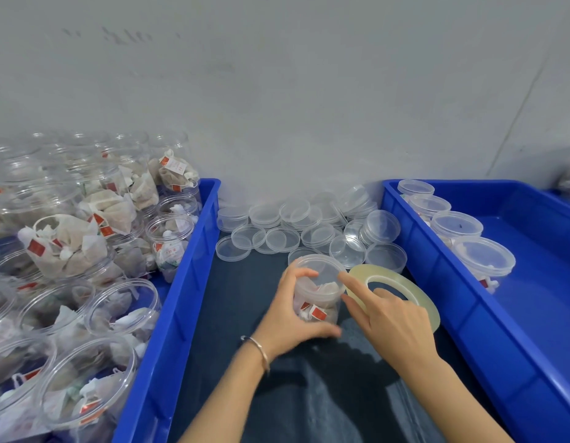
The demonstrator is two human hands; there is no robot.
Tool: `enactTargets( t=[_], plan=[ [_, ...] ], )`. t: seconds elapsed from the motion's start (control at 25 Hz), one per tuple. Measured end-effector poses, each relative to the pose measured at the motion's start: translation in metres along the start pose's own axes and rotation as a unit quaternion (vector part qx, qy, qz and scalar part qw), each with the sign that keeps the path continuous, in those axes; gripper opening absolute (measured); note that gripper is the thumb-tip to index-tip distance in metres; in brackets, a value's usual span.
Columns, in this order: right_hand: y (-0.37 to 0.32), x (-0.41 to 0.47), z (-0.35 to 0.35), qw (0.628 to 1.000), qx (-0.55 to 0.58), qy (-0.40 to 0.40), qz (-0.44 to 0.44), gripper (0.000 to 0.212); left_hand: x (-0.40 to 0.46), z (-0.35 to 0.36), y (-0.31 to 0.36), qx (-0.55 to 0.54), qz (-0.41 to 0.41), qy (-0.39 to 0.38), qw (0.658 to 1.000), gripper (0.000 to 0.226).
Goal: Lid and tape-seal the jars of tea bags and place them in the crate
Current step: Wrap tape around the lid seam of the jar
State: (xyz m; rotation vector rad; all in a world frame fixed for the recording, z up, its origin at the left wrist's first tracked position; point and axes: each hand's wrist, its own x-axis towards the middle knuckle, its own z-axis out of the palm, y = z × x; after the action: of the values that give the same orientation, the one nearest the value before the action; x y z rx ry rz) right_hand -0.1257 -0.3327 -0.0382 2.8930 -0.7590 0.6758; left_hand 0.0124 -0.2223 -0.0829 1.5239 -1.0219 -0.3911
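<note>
Flanking the dark work mat (pixel 232 314) are two blue bins: the left crate (pixel 168 314) packed with open jars of tea bags (pixel 95 308), the right crate (pixel 488 330) holding a row of four lidded jars (pixel 483 257) along its near-left wall. Between the crates, at the back against the wall, lies a heap of loose clear lids (pixel 296 225). In front of that heap sits the jar in hand (pixel 319 292), lid already on, tipped somewhat toward the camera so its long axis runs from the lid at upper back down to the base near the wrists. The left hand (pixel 290 311) grips it, fingers curled over the lid rim and thumb under the body. Just right of the jar, touching or nearly so, is the roll of clear tape (pixel 402 292), worn like a ring round the right hand (pixel 392 324), whose forefinger stretches straight toward the lid seam while the other fingers lie loosely bent through the roll's hole. Judging from this, taping is the step under way: the seam faces the right forefinger, so that hand is the nearer to lay tape while the left turns the jar. The right crate lies on the tape hand's side.
</note>
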Motion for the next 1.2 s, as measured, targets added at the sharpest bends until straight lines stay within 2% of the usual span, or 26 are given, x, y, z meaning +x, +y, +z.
enactTargets(
  t=[0.08, 0.12, 0.2, 0.28, 0.48, 0.68, 0.84, 1.2],
  plan=[
    [0.005, -0.001, 0.003, 0.999, -0.034, -0.021, -0.009, 0.052, 0.002, 0.018, 0.001, 0.034, 0.009, 0.106, 0.994, 0.068],
    [0.010, -0.001, 0.001, 0.998, -0.057, -0.038, -0.010, 0.059, 0.004, 0.021, 0.002, 0.053, 0.023, 0.134, 0.989, 0.064],
    [0.021, 0.001, -0.007, 0.996, -0.073, -0.044, -0.012, 0.076, 0.010, 0.018, 0.000, 0.081, 0.039, 0.133, 0.987, 0.060],
    [0.033, 0.000, -0.018, 0.994, -0.081, -0.060, -0.030, 0.083, 0.011, 0.009, -0.001, 0.082, 0.027, 0.115, 0.990, 0.060],
    [0.056, -0.007, -0.039, 0.980, -0.084, -0.182, -0.012, 0.049, 0.010, 0.001, -0.006, 0.052, 0.008, 0.099, 0.994, 0.059],
    [0.065, -0.002, -0.036, 0.978, -0.056, -0.197, 0.029, 0.029, 0.011, -0.003, -0.006, 0.034, -0.001, 0.078, 0.996, 0.060],
    [0.064, 0.017, -0.017, 0.979, -0.041, -0.184, 0.075, 0.031, 0.008, -0.009, -0.008, 0.013, -0.009, 0.059, 0.998, 0.060],
    [0.048, 0.053, 0.016, 0.986, -0.031, -0.143, 0.079, 0.044, 0.007, -0.014, -0.011, -0.008, -0.027, 0.041, 0.999, 0.060]
  ],
)
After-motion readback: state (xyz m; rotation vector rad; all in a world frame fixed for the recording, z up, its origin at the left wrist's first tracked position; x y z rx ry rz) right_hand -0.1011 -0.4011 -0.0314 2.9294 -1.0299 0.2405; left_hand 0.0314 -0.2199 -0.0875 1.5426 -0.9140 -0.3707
